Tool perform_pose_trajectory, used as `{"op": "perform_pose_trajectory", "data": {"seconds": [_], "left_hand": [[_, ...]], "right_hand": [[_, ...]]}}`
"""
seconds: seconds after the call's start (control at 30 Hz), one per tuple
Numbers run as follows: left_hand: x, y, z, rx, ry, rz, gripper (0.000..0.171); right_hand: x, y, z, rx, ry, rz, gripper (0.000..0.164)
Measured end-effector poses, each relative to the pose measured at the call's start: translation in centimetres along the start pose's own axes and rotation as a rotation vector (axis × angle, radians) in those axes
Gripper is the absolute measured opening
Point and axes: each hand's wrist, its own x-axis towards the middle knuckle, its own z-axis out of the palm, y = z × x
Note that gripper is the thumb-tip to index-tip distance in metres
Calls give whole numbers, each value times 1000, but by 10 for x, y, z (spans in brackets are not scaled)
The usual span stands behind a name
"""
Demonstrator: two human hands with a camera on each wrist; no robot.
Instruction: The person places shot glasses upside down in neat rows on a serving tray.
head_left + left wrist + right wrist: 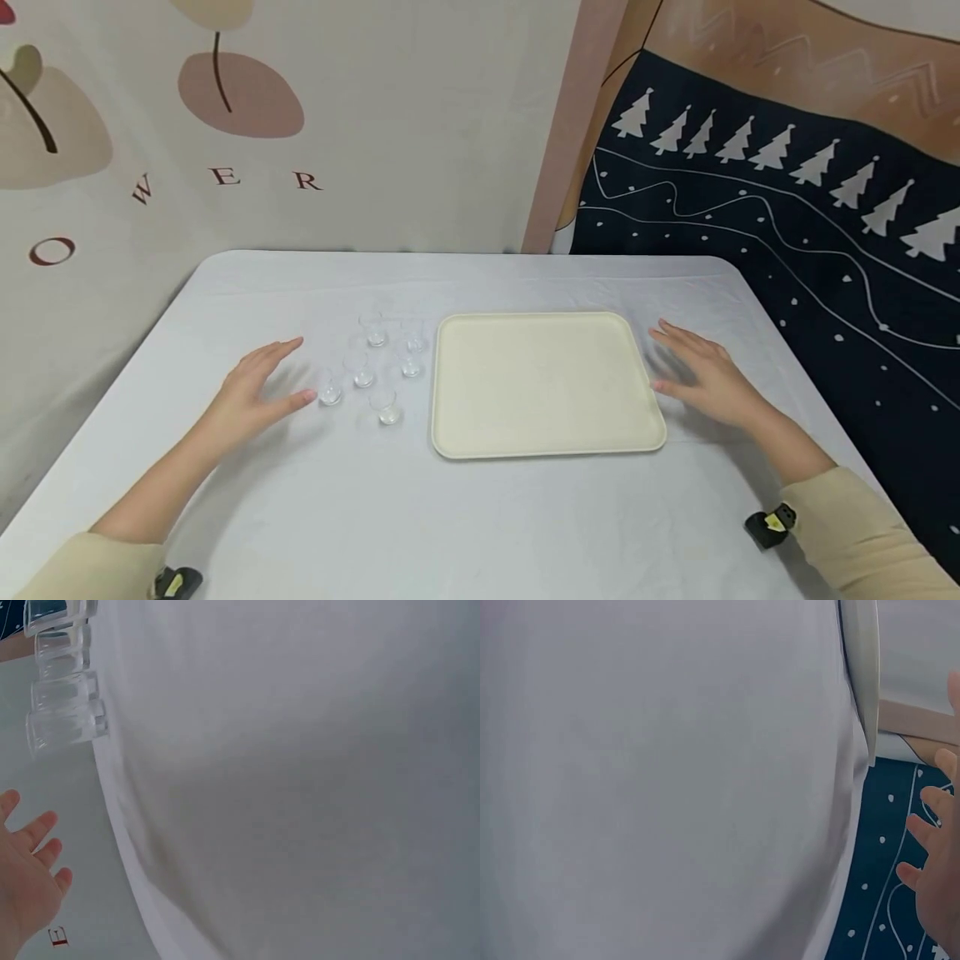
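Observation:
Several small clear glasses [363, 377] stand upright in a loose group on the white table, left of a cream rectangular tray [547, 383]. To the left of the glasses, my left hand [251, 398] hovers with fingers spread, its thumb tip close to the nearest glass [330, 392]. In the left wrist view, that hand [30, 877] appears at the lower left, below the row of glasses [66, 724]. My right hand [708, 379] holds nothing and is spread beside the tray's right edge, the thumb near the rim. The right wrist view catches its fingers [922, 832] at the right border.
A white cloth [360, 517] covers the table. Behind it hangs a pale curtain [420, 125] with printed shapes and letters. A dark blue cloth with white trees [750, 200] hangs at the right. Both sleeves carry a small black device [771, 527].

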Motion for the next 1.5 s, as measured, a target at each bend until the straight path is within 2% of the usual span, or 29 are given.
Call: {"op": "perform_pose_trajectory", "data": {"seconds": [0.13,0.33,0.57,0.83,1.13,1.33,1.5], "left_hand": [[-2,1,5,-51,-30,-23,76],[-1,-1,12,-83,-37,-14,73],[0,-3,17,-28,-57,-27,70],[0,-10,25,-8,-77,-63,61],[1,-12,28,-14,-94,-86,55],[1,-12,28,-21,-87,-92,47],[1,-13,31,-3,-50,-63,37]], "right_hand": [[1,1,4,23,-31,2,75],[1,5,8,83,-79,21,74],[2,14,13,105,-110,32,76],[4,23,20,121,-92,-43,79],[4,24,22,130,-177,45,80],[4,24,22,121,-190,44,79],[4,23,22,116,-189,43,80]]}}
